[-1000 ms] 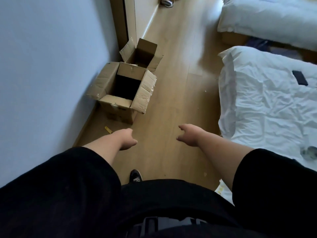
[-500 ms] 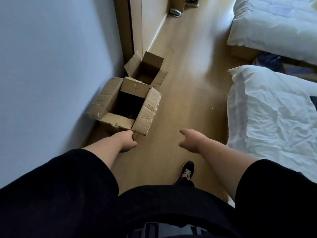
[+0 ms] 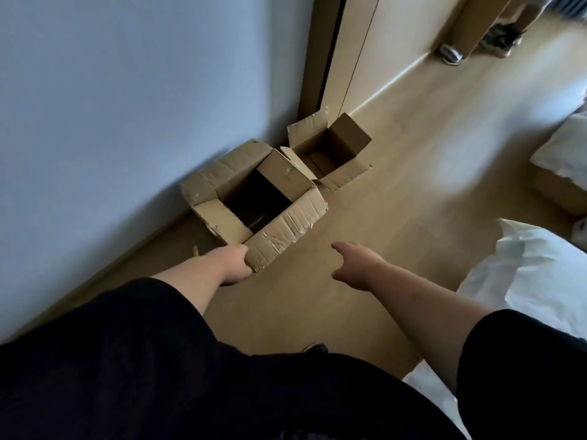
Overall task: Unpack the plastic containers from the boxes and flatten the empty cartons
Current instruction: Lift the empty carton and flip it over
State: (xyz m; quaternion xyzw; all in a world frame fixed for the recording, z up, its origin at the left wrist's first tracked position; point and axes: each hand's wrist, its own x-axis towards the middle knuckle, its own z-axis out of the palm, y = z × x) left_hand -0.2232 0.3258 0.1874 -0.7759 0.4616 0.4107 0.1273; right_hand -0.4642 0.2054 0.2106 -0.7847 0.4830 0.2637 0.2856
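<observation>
Wall (image 3: 111,106) on the far left; the big box (image 3: 254,198) sits hard against it on the wood floor (image 3: 413,147), all four flaps splayed open.

Your left hand (image 3: 233,265) is at the near corner of the big box, by the creased, tape-scarred flap. Fingers curl under; whether they grip the flap or only touch it, you cannot tell.

Inside the big box it is black shadow. No plastic containers show, so you cannot say whether it is full or empty.

Behind the big box, touching its far flap, stands a small box (image 3: 330,150), open too, bottom apparently bare.

Your right hand (image 3: 355,265) hangs to the right of the big box, clear of it, empty, fingers loosely spread and reaching forward.

Handling, as a judgement: worn corrugated card, light, soft at the creases. The flaps will likely tear or fold if you lift by them. Take the walls or the bottom edges with both hands. Test the weight before lifting.

Right of the big box, well apart: white bedding (image 3: 524,281).
</observation>
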